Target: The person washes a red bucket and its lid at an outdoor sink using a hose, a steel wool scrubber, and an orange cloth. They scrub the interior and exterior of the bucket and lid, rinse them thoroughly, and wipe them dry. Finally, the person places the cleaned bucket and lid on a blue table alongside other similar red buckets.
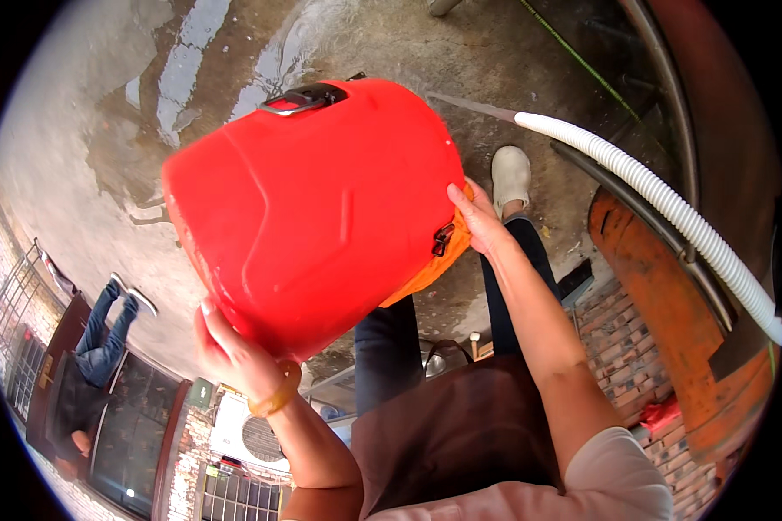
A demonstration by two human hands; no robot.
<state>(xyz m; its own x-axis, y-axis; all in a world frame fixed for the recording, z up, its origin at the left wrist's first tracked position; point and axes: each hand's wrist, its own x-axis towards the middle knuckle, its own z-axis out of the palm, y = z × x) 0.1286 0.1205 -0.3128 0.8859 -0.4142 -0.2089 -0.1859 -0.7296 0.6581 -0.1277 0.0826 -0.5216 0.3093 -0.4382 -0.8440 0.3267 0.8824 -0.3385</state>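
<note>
A large red plastic case (319, 202) is held up before me and spans the middle of the view. It has a smooth shell with moulded ridges, a black latch with a metal bar (303, 101) on its far edge and a small black clip (442, 239) near the right corner. My left hand (234, 355), a yellowish bangle at its wrist, grips the lower left corner. At the right edge my right hand (481, 218) holds the case, with crumpled orange material (430, 277) along its underside. Fingers beneath the case are hidden.
Water runs from a white corrugated hose (632, 163) at the right, beside curved metal tubing (674, 98) and an orange rusty metal body (665, 312). Wet concrete floor (358, 39) lies beyond. Another person (94, 365) is at the far left, near an outdoor air-conditioner unit (244, 430).
</note>
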